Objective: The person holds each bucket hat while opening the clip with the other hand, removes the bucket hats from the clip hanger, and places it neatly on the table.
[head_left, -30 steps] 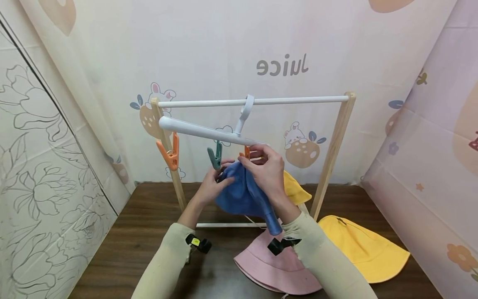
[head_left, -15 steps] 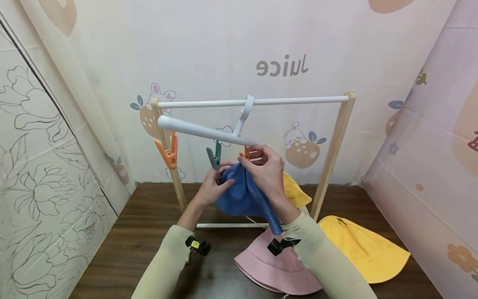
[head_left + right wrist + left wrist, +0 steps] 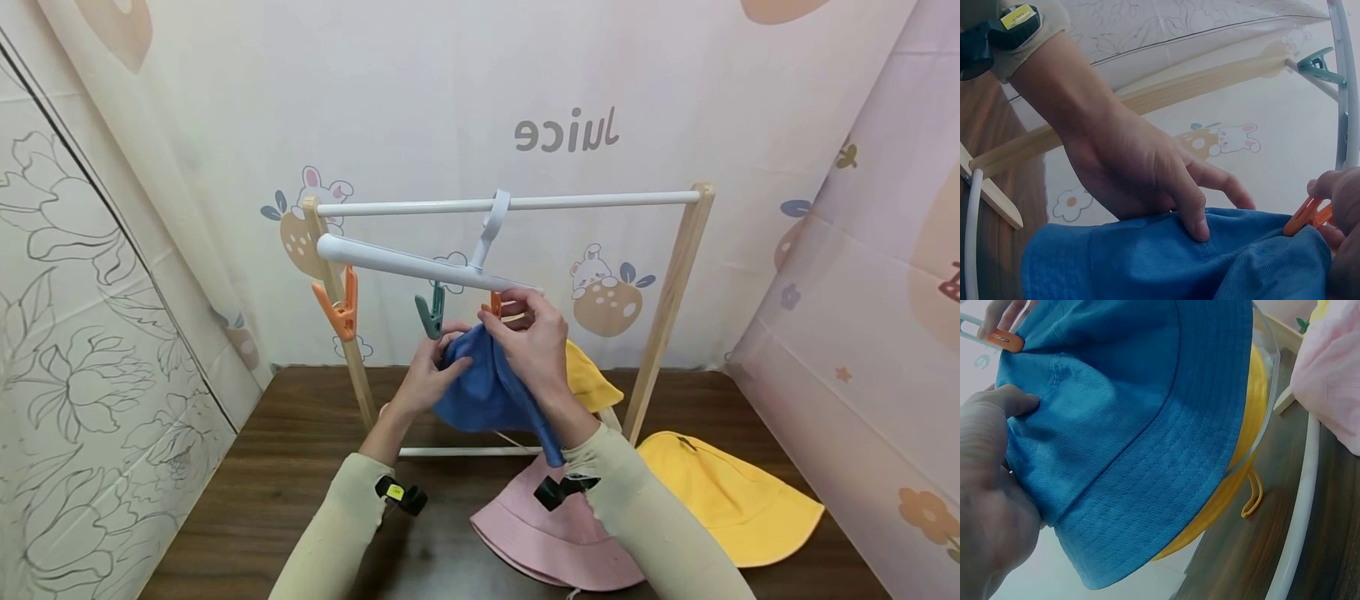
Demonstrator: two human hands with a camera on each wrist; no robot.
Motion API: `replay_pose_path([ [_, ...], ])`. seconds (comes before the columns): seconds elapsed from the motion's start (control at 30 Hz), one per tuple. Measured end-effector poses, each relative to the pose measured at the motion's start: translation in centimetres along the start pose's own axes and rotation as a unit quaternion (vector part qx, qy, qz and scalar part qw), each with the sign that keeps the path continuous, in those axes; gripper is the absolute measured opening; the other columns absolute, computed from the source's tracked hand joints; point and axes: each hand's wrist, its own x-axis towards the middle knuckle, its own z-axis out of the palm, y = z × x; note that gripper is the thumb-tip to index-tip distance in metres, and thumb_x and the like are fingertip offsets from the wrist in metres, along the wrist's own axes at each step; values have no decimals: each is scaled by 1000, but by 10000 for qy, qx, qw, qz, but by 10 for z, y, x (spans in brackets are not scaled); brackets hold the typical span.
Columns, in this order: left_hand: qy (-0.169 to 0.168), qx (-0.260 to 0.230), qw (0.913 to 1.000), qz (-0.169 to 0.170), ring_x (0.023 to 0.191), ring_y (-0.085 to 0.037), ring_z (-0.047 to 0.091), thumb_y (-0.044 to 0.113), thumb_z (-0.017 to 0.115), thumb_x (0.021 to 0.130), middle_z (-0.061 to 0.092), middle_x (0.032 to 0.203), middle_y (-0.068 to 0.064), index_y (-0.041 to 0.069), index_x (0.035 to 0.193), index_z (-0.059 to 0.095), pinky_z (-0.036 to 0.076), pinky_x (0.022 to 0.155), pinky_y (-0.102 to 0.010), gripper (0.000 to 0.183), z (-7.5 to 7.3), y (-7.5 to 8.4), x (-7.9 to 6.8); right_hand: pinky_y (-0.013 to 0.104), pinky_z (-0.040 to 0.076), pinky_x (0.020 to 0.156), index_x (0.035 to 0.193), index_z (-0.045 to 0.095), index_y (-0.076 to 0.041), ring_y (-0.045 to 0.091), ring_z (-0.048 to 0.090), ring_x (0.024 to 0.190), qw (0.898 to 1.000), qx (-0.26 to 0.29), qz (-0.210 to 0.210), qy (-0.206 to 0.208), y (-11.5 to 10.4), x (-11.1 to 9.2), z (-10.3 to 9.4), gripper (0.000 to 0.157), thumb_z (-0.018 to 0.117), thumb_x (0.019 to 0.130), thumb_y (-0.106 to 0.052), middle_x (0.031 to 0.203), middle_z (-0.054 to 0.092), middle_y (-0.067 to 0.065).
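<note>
A blue bucket hat (image 3: 480, 392) is held up beneath the white hanger (image 3: 405, 261). My left hand (image 3: 429, 377) grips the hat at its crown, thumb on the near side, as the right wrist view also shows. My right hand (image 3: 538, 343) pinches an orange clothespin (image 3: 491, 307) under the hanger's right part. In the left wrist view the tip of that clothespin (image 3: 1009, 341) sits on the blue fabric at the top of the hat. A green clothespin (image 3: 431, 313) and another orange clothespin (image 3: 341, 308) hang farther left on the hanger.
The hanger hooks over the top bar (image 3: 600, 201) of a wood-and-white rack. One yellow hat (image 3: 588, 379) shows behind my right hand. A pink bucket hat (image 3: 558, 533) and another yellow hat (image 3: 727, 500) lie on the dark wooden table (image 3: 300, 492).
Both hands keep their hold on the hat and the clothespin. The blue hat's lower brim has shifted up slightly; otherwise almost nothing moves.
</note>
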Motion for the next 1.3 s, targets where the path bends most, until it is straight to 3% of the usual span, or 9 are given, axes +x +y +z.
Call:
replay_pose_path([
  [0.13,97,-74,9999,-14,126,-25,67,-4,68,107,71,141,-33,-1,155,51,51,117,-44,50,2,1,0,47,71,97,129,76,-1,36,82,97,10000,-46,-57,12,0,1,0,36,89,99,-18,117,81,21],
  [0.23,167,-93,9998,-30,125,-19,67,-4,68,107,72,139,-34,-3,154,52,52,116,-41,50,2,3,0,34,71,93,128,76,-1,35,82,96,9999,-53,-115,44,1,2,0,36,89,99,-18,116,81,21],
  [0.33,220,-64,9997,-76,127,-21,68,-3,68,107,72,140,-33,-3,153,52,52,117,-40,49,3,4,0,18,66,87,126,76,0,35,82,94,9998,-19,-194,91,2,2,0,35,89,99,-17,115,82,21],
  [0.43,255,-71,9996,-125,132,-28,68,-2,68,108,72,142,-33,-3,154,52,51,119,-43,48,3,6,1,11,62,83,125,77,0,36,82,92,9996,10,-257,119,2,3,0,34,89,99,-16,113,82,22],
  [0.93,442,-260,9984,-222,132,-28,68,0,67,110,70,145,-33,-2,150,56,52,117,-40,42,6,6,1,8,60,82,125,77,0,37,82,89,9996,123,-226,106,5,2,1,30,87,100,-15,112,82,22],
  [1.3,494,-237,9984,-129,124,-14,67,-1,67,109,71,143,-33,-4,147,59,52,115,-41,39,6,4,1,10,61,81,122,78,1,36,80,86,9993,185,-296,118,4,1,2,28,87,99,-13,110,82,23],
])
